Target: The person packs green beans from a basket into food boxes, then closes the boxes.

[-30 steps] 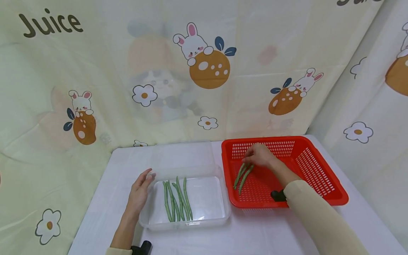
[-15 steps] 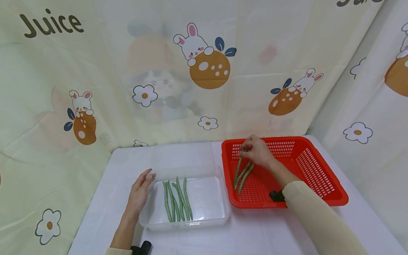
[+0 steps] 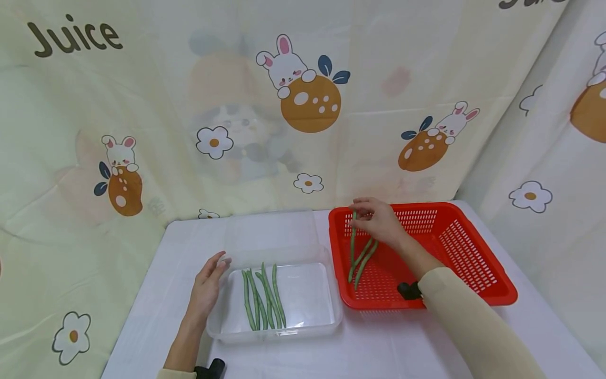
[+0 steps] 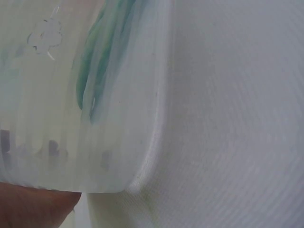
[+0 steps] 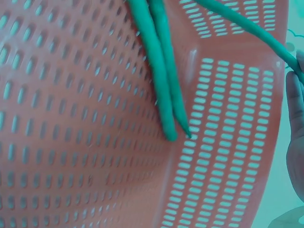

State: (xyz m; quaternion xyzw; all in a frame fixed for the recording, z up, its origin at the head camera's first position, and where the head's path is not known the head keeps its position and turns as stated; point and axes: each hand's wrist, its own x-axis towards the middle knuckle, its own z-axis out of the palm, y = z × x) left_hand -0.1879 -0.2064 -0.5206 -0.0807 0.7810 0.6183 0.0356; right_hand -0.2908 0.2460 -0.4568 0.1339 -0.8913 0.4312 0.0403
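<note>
In the head view, my right hand [image 3: 379, 218] pinches the upper end of a green bean [image 3: 353, 239] and holds it steeply over the red basket [image 3: 421, 303]. Two more green beans [image 3: 365, 263] lie on the basket floor; in the right wrist view these beans [image 5: 159, 71] lie close together, while the held bean [image 5: 251, 28] slants toward my fingertips [image 5: 295, 104]. With fingers fairly straight, my left hand [image 3: 205, 287] touches the back left corner of a clear plastic container [image 3: 307, 332]. Several green beans [image 3: 262, 300] lie lengthwise in its left half.
The container and basket stand side by side on a white-covered table [image 3: 270, 360]. A patterned curtain [image 3: 369, 152] hangs right behind the table, and another curtain [image 3: 544, 252] closes the right side. The basket's perforated walls rise around its floor.
My right hand has moved up and slightly left, drawing one bean upward while the other two stay on the basket floor. The left hand and container have not moved.
</note>
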